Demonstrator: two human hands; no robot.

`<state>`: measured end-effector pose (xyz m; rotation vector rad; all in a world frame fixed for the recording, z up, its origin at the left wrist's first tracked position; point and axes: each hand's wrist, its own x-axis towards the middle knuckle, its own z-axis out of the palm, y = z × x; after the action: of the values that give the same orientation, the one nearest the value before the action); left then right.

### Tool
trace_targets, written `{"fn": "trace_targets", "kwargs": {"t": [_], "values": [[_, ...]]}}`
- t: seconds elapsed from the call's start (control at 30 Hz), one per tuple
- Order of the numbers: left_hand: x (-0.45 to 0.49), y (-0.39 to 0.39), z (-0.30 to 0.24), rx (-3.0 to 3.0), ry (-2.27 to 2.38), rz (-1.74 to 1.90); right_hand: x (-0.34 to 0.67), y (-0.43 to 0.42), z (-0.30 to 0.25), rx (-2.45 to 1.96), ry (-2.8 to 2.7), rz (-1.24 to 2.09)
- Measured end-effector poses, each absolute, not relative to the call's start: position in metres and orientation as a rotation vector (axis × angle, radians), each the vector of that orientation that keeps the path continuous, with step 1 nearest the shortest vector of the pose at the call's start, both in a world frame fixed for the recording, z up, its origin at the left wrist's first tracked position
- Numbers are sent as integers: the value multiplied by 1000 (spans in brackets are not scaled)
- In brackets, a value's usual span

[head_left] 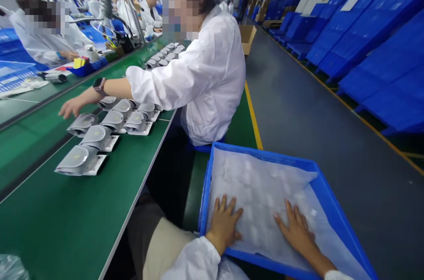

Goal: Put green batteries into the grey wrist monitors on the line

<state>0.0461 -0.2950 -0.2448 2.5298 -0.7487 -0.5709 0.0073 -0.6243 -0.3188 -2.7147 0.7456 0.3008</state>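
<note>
A blue plastic bin [326, 196] sits at my right side, lined with a white translucent foam sheet [261, 183] that covers pale lumps beneath. My left hand [225, 225] lies flat on the sheet near the bin's front left corner, fingers spread. My right hand [296, 227] also rests palm down on the sheet, fingers stretched out toward the middle. Neither hand holds anything.
Several grey devices [96, 136] lie in rows on the green belt table [76, 213] to my left. A co-worker in a white coat [205, 77] sits just ahead, a hand [71, 105] reaching over the devices. Stacked blue crates [380, 37] line the grey aisle at right.
</note>
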Motion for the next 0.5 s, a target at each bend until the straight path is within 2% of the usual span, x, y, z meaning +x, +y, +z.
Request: {"fn": "trace_targets", "kwargs": {"t": [0.13, 0.3, 0.5], "values": [[39, -281, -256, 2591, -738, -702, 10, -622, -313, -2838, 734, 262], [39, -284, -268, 2692, -773, -562, 65, -575, -291, -3054, 162, 55], [41, -296, -275, 2706, -772, -459, 111, -507, -281, -3071, -100, 212]]}}
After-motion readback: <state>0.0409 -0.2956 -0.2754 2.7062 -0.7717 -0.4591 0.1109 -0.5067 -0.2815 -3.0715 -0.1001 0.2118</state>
